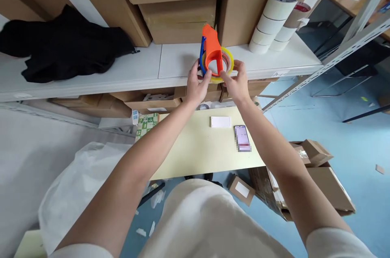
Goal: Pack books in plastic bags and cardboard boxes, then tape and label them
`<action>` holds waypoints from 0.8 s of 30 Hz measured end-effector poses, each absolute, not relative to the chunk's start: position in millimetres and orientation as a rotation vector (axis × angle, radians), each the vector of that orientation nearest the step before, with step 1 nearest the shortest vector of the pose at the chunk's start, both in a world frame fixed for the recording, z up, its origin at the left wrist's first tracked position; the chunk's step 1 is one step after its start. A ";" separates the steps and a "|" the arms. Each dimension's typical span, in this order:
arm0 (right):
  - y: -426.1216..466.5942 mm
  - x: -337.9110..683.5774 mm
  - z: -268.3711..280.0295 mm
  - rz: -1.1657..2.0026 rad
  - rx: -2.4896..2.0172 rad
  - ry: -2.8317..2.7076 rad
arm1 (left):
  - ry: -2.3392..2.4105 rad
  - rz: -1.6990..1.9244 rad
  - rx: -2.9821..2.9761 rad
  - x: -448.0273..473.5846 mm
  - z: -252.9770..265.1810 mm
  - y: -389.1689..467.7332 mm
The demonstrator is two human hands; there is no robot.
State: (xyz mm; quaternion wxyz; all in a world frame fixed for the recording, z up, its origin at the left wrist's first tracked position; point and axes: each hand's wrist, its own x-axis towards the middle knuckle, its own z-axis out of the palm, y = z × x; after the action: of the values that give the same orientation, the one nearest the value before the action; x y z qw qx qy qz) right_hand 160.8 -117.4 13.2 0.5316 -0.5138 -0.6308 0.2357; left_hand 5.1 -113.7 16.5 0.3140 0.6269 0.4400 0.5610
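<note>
Both my arms reach forward to a tape dispenser [214, 48] with an orange body and a blue part on its left side. A roll of yellow-edged tape [229, 59] sits on it. My left hand [197, 84] grips the dispenser's lower left side, its thumb at the front. On the right, my right hand [237, 82] is closed around the lower right of the roll, thumb toward the orange body. The dispenser is at the front edge of the white shelf [176, 61]; whether it rests there or is held just above, I cannot tell.
Stacked tape rolls [269, 24] stand at the shelf's right, a black cloth [76, 46] at its left, cardboard boxes [179, 18] behind. Below, a pale table [195, 148] bears a phone [242, 138] and a white box [221, 122]. An open carton [323, 185] is on the floor, right.
</note>
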 end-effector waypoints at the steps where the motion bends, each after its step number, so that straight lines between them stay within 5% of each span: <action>1: -141.0 162.0 10.4 0.578 -1.224 -1.493 | 1.183 1.484 1.627 5.0 13.9 -136.5; 13: -334.9 185.7 -180.4 0.975 -1.681 -1.346 | 1.464 0.908 1.235 25.1 -179.1 -326.3; 24: -346.2 200.6 -240.5 1.116 -1.899 -1.250 | 1.461 0.602 1.043 32.7 -225.8 -323.3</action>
State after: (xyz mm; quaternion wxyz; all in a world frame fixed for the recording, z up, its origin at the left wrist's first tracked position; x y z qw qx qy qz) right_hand 200.6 -346.2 -240.5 0.2996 -0.7154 -0.4708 0.4205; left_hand 32.7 -323.3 -225.8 0.5845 0.4469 0.6261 0.2582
